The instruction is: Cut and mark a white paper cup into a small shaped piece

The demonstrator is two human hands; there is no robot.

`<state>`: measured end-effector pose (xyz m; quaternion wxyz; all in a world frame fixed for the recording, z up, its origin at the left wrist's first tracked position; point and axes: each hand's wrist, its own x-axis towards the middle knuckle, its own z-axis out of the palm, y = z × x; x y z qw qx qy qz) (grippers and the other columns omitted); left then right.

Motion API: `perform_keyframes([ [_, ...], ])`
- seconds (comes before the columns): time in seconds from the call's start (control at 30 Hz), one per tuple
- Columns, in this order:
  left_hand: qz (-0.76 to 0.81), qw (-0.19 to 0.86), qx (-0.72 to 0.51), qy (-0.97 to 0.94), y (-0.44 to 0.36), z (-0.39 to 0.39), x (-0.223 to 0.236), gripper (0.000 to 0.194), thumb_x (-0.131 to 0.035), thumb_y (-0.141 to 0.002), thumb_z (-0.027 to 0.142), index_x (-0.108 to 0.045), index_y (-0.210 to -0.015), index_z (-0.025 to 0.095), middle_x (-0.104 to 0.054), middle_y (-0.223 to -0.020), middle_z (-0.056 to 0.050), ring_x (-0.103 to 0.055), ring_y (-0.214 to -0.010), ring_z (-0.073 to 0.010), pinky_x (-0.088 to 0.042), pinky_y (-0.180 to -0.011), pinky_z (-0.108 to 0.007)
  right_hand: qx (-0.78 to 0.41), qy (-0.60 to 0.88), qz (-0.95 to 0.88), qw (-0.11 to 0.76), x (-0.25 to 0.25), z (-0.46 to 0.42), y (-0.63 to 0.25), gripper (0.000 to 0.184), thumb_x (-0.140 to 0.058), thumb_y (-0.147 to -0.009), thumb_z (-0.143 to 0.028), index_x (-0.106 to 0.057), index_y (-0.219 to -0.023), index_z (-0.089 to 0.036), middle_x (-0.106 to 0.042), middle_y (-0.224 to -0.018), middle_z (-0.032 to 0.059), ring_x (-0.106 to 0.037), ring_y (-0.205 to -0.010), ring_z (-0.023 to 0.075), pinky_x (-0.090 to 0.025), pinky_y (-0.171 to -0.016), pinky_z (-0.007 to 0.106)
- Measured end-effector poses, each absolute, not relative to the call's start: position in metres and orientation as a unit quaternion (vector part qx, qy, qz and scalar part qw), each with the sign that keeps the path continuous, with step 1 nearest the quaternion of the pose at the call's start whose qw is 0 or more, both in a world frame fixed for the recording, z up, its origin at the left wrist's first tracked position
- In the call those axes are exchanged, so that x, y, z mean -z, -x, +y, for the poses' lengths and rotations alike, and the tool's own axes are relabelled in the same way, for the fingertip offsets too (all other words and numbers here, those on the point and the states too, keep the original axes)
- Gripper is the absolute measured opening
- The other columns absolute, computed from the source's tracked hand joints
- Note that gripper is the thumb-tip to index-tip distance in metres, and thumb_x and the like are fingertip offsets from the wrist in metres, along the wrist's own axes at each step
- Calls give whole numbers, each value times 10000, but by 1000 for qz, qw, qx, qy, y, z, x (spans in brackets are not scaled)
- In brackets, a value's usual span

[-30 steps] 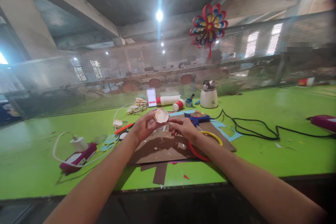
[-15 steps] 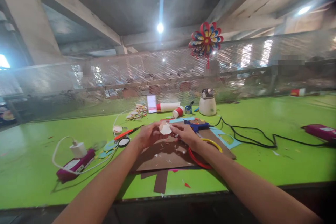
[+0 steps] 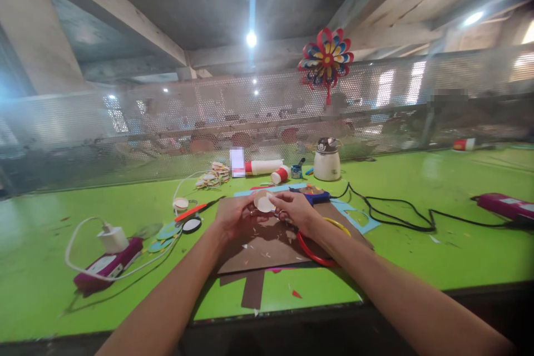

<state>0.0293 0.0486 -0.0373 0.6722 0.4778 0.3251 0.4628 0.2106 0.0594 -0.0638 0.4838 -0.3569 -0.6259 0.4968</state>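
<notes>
Compared with a second ago, your right hand (image 3: 297, 208) has gone from just below the pale round paper piece (image 3: 262, 203) to its right edge, with the thumb on its face, and the piece sits a little lower. Your left hand (image 3: 233, 217) is clamped on the left edge, the right on the opposite one, presumably so that the disc stays steady and its face stays in your sight. It is held above the flat brown board (image 3: 258, 250), which may be there to catch the scattered scraps.

Take the disc as your clock centre. One blue glue gun (image 3: 319, 198) lies at 3 o'clock, its black cable slack, likely for easy reach. At 4 o'clock, a red and yellow plastic loop (image 3: 311, 256) is partly hidden by your forearm; you cannot tell whether it is one piece. Two purple power strips rest on the green tabletop (image 3: 417, 267), one at 8 o'clock (image 3: 125, 258), one at 3 o'clock, farther out (image 3: 504, 207). At 2 o'clock stands one white bottle with a dark lid (image 3: 327, 166). Flat blue-green paper discs (image 3: 162, 243) overlap between 8 and 9 o'clock: at least two, the rest unclear.
</notes>
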Motion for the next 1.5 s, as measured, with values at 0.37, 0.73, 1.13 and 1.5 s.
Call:
perform_keyframes([
  [0.37,333,650,-484,-482,-27,48,41,208,-600,-884,206,-703,-1016,82,-736,-940,-136,-688,-746,-180,-585,-662,-266,-573,276,-617,464,63,60,-220,270,-608,-936,-303,-607,-1163,-157,-650,-1130,68,-661,-916,193,-567,-775,387],
  [0.73,298,670,-477,-484,-25,46,39,230,-626,-862,188,-700,-1051,79,-733,-1006,-160,-694,-805,-186,-576,-748,-292,-590,263,-609,459,63,63,-223,248,-610,-935,-297,-614,-1136,-152,-657,-1094,61,-662,-880,180,-570,-747,367],
  [1.13,283,668,-482,-491,-22,45,34,196,-652,-844,186,-712,-997,80,-727,-991,-151,-678,-808,-195,-574,-727,-318,-598,253,-604,461,58,58,-223,200,-609,-938,-285,-625,-1076,-143,-668,-985,34,-656,-764,142,-568,-661,308],
  [1.5,284,664,-482,-496,-21,48,35,201,-665,-836,190,-717,-996,81,-732,-962,-149,-679,-802,-193,-560,-744,-313,-599,248,-599,470,55,56,-224,179,-610,-937,-278,-630,-1048,-140,-668,-944,23,-651,-730,131,-564,-643,295],
])
